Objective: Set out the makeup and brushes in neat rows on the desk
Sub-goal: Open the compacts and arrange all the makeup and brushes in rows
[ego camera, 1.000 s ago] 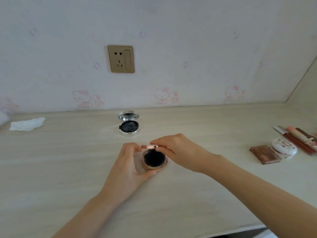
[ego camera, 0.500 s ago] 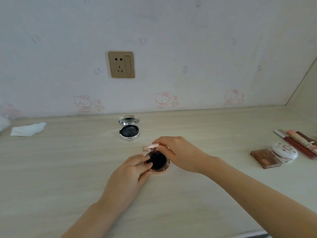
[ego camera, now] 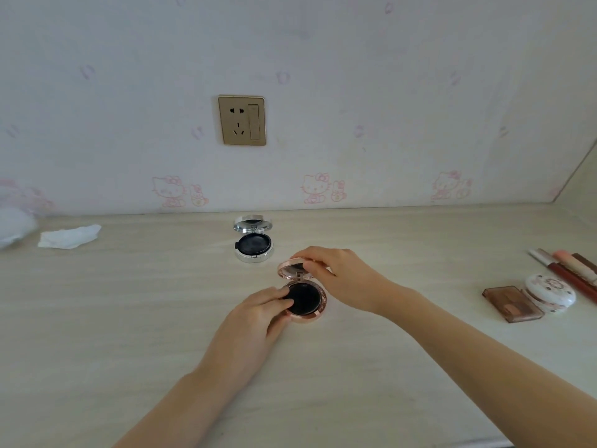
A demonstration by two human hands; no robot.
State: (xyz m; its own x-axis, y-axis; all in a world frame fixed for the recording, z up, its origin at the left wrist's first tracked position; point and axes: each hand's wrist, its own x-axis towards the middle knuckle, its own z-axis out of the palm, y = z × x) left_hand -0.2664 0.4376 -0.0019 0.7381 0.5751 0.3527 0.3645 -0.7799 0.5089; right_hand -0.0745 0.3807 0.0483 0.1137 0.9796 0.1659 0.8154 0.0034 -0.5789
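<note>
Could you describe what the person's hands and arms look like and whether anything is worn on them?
Both forearms are bare to the frame edge, with no sleeves showing. The left hand and right hand wear no gloves, rings, watch or bracelet that I can see. Fingernails look short and unpainted.

Open compact (ego camera: 305, 297) mid bench (ego camera: 129, 318), 2nd compact (ego camera: 253, 242) just behind-left; tissue (ego camera: 69, 236) far left; palette (ego camera: 512, 303), round case (ego camera: 550, 292), tubes (ego camera: 568, 270) far right.
</note>
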